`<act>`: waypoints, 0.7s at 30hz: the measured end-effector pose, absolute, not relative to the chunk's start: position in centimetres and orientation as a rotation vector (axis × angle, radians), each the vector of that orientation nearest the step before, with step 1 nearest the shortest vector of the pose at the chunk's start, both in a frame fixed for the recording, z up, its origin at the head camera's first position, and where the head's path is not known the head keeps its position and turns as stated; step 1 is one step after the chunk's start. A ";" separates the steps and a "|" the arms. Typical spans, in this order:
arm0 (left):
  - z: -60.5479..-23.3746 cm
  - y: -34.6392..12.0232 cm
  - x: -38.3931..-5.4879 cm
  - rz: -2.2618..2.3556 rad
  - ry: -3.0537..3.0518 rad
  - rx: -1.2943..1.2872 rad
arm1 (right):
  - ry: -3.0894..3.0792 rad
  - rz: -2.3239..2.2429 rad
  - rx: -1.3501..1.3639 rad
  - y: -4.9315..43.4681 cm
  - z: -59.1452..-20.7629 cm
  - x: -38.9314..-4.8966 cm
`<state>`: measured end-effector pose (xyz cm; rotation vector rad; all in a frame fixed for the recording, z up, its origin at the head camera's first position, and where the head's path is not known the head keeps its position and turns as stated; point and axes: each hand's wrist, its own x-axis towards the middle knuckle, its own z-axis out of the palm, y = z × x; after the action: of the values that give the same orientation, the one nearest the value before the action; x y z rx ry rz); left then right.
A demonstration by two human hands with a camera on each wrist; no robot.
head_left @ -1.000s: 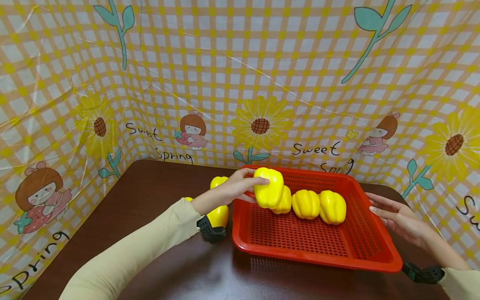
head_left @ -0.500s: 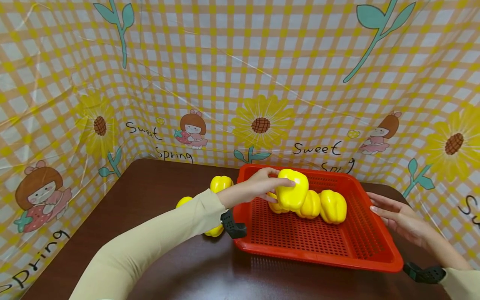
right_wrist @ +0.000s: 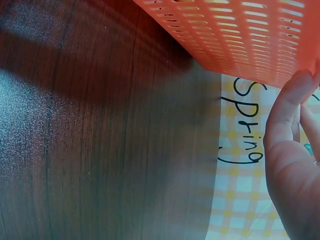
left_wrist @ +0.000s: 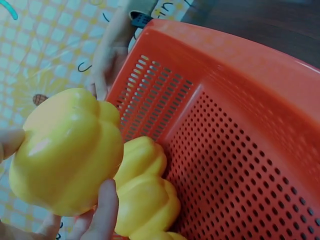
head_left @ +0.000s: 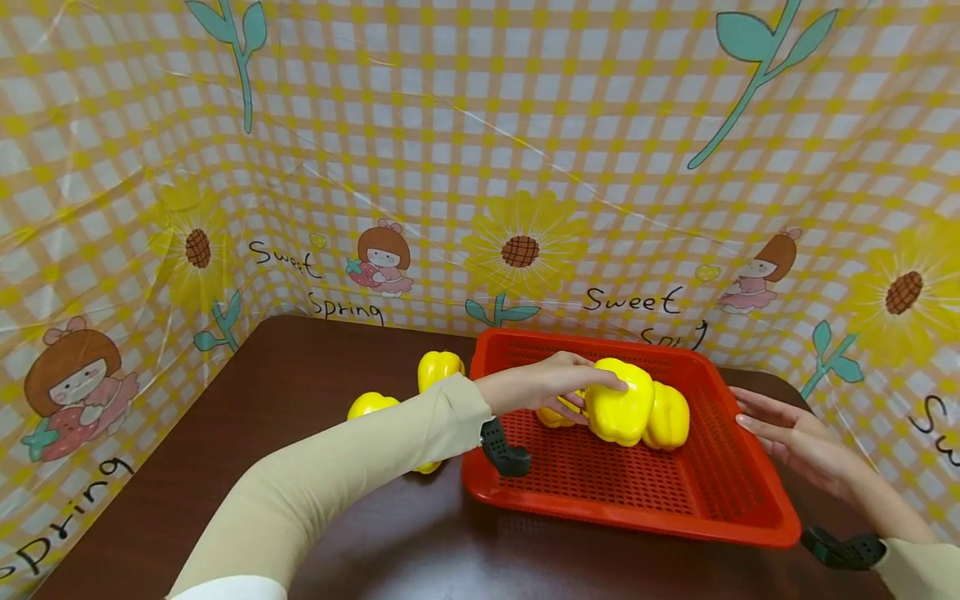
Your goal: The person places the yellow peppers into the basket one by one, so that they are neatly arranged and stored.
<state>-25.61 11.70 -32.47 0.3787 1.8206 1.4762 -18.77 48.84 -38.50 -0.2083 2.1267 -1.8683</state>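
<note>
My left hand [head_left: 558, 379] grips a yellow bell pepper [head_left: 621, 402] between thumb and fingers, above the red basket [head_left: 645, 521]. In the left wrist view, the held pepper [left_wrist: 67, 152] is raised apart from the ones below. Inside the basket lie a right-hand pepper [head_left: 670, 417] and a left-hand pepper [head_left: 553, 415], partly hidden by my hand. A middle pepper [left_wrist: 147, 205] shows in the left wrist view. At the basket's right rim, my right hand [head_left: 806, 446] touches the outside with fairly straight fingers and thumb; the right wrist view shows the thumb [right_wrist: 287, 107] against it.
Left of the basket, several yellow peppers rest on the dark brown table [head_left: 247, 400]: one at the back [head_left: 438, 367], another pepper [head_left: 371, 405] partly behind my sleeve, and a third mostly covered. A checked cloth [head_left: 420, 150] with printed sunflowers hangs around the table.
My left hand has carried the pepper rightward from the basket's left side, over the row of peppers, and slightly lower. The right hand has stayed at the rim.
</note>
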 end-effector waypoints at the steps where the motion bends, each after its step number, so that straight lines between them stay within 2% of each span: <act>1: -32.3 11.9 -25.6 1.474 1.812 0.368 | 2.115 -1.881 -0.216 48.8 -38.5 -18.8; 10: -31.8 14.3 -25.4 1.453 1.764 0.388 | 2.109 -1.904 -0.242 49.3 -38.5 -19.1; 21: -33.5 16.8 -25.2 1.403 1.778 0.360 | 2.111 -1.896 -0.209 49.0 -38.7 -19.1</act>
<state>-25.18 16.77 -33.54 0.3604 1.7780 1.4032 -19.07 49.00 -38.70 -0.2095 2.1114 -1.8961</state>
